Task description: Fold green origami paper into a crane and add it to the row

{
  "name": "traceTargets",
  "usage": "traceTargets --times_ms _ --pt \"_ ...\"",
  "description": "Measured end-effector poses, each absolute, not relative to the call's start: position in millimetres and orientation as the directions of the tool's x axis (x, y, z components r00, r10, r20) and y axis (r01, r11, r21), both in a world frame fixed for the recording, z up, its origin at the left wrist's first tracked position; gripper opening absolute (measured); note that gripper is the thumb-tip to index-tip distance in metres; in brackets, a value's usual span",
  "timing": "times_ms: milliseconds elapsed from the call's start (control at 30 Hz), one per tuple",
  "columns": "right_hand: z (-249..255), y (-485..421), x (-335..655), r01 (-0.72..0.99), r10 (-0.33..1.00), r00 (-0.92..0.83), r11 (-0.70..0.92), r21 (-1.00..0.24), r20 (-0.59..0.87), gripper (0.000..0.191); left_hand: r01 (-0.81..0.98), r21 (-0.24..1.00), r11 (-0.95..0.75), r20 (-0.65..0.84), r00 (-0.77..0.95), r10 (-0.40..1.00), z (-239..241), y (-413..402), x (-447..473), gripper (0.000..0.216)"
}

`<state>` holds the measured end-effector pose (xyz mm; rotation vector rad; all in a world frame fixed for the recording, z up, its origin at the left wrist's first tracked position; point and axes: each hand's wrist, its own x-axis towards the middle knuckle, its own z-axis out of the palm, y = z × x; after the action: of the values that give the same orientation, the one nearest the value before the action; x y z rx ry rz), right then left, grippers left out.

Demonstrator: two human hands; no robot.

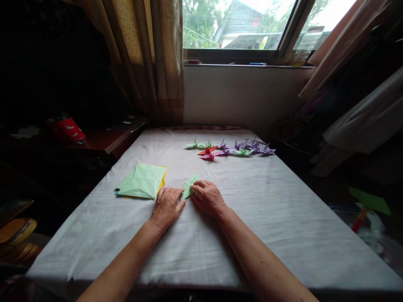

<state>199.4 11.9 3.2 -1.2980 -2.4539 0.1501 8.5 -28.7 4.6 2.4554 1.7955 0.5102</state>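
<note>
A small piece of light green paper [188,188], folded into a narrow pointed shape, lies on the white-covered table between my hands. My left hand [168,204] rests on the cloth with its fingers bent, thumb and fingertips at the paper's lower left edge. From the other side my right hand [209,196] grips the paper's right edge, its thumb partly hidden under the curled fingers. Just left of my left hand sits a stack of creased paper sheets [141,180], light green on top with yellow and blue edges showing beneath.
Several folded paper cranes stand at the far right of the table [252,235], among them a purple crane [267,149], a red crane [208,149] and a green crane [243,152]. A dark side table with a red container [66,129] adjoins at left; a window is behind.
</note>
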Motion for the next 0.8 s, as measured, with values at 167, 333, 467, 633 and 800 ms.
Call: traceTargets --times_ms 167,333,467,633,800 --pt "-1 16 203 0.755 0.802 -0.545 0.597 -0.271 0.247 0.033 0.882 0.295 -0.369 0.224 0.311 0.924 5 -34 12 0.031" --pt "-1 18 208 0.728 0.775 -0.584 0.632 -0.268 0.241 0.028 0.870 0.280 -0.405 0.215 0.354 0.910 10 -20 2 0.035" --pt "1 17 208 0.722 0.769 -0.591 0.639 -0.266 0.243 0.030 0.846 0.237 -0.477 0.164 0.449 0.878 12 2 -5 0.052" --pt "1 15 213 0.715 0.764 -0.595 0.645 -0.269 0.249 0.030 0.803 0.230 -0.550 0.088 0.546 0.833 11 19 -7 0.042" --pt "-5 16 223 0.783 0.834 -0.496 0.550 -0.289 0.243 0.031 0.813 0.239 -0.531 0.072 0.531 0.844 6 13 -6 0.042"
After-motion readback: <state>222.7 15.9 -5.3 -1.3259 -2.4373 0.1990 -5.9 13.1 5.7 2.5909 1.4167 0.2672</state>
